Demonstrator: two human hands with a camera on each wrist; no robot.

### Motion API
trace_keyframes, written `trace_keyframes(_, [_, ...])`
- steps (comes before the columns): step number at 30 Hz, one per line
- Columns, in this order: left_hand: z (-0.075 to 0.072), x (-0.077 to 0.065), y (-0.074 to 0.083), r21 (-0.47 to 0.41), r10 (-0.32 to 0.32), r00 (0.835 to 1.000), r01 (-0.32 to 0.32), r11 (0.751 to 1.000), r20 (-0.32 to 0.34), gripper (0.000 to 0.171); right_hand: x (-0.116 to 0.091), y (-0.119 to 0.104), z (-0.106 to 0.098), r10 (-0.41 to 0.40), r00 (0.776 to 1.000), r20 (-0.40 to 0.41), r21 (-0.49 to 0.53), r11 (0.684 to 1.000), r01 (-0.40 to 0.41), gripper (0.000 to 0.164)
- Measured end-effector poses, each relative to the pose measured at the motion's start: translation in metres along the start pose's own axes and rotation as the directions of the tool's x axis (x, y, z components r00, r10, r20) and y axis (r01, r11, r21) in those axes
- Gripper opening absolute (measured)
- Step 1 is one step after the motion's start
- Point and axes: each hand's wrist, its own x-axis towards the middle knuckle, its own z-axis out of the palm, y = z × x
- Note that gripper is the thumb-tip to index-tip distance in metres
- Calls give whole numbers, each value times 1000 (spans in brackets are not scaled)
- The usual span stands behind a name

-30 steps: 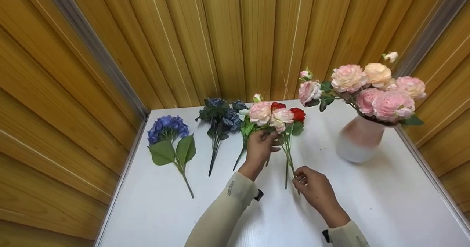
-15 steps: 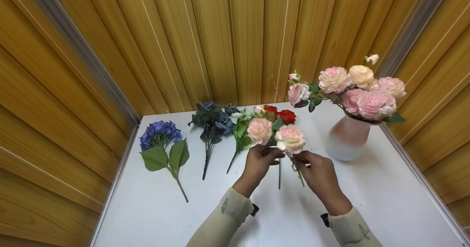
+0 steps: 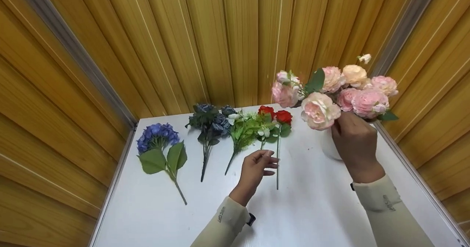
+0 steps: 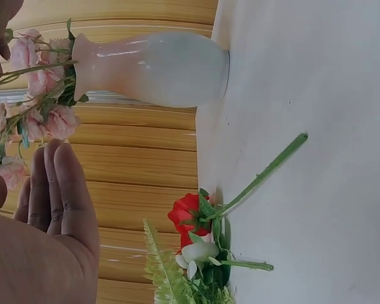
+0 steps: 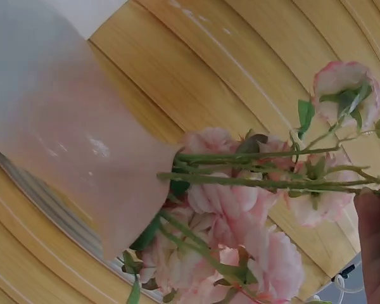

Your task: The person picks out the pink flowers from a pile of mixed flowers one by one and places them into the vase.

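Note:
My right hand grips a spray of pale pink peonies by its stem at the vase's mouth. In the right wrist view the lower tip of that stem overlaps the rim of the pink-and-white vase. Several pink and peach peonies stand in the vase, which my right hand mostly hides in the head view. My left hand is above the table beside the stem of the red roses, fingers loosely extended, holding nothing. The left wrist view shows its fingers apart from any flower.
Left of the roses lie a green spray with white blooms, a dark blue rose bunch and a blue hydrangea on the white table. Wood-patterned panels enclose the table's back and sides.
The peony spray has been lifted off the table and carried right to the vase by my right hand. My left hand has let go of it and stays near the rose stem.

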Motion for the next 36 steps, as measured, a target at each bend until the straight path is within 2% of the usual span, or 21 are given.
trace_keyframes(4, [0,1,-1,-11,13,1000,-13,1000,-11,30,4,3,-3,31,999,-23,-10,999,-31,14])
trace_keyframes(10, [0,4,2,-15,31,999,-31,999,-24,30,7,33,11,173,985,9,-23,985,-173,26])
trace_keyframes(12, [1,3,2,-15,22,999,-22,1000,-29,29,7,41,14,235,972,14,-3,972,-235,26])
trace_keyframes(14, [1,1,1,-11,14,999,-14,1000,-29,29,10,44,13,311,950,20,28,950,-312,28])
trace_keyframes(18, [0,-1,-1,-16,1,999,-1,1000,-38,29,25,42,5,425,905,24,24,904,-426,34])
trace_keyframes(20, [1,1,-1,-26,1,999,-2,1000,-49,29,33,41,3,449,893,17,15,893,-449,34])
trace_keyframes(23, [1,3,0,-34,0,998,-2,999,-60,29,36,45,6,456,890,25,33,889,-457,31])
trace_keyframes(28, [2,1,-1,-51,-11,998,7,999,-68,27,23,61,18,471,877,94,38,878,-476,37])
trace_keyframes(33, [2,0,-3,-53,-9,998,5,999,-67,27,4,72,24,543,829,131,-132,839,-529,34])
trace_keyframes(34, [2,1,-3,-53,-6,998,2,999,-68,27,0,74,25,554,824,124,-160,830,-534,35])
trace_keyframes(36, [1,1,-2,-54,-2,998,-2,999,-70,27,-7,76,27,555,826,93,-183,825,-534,40])
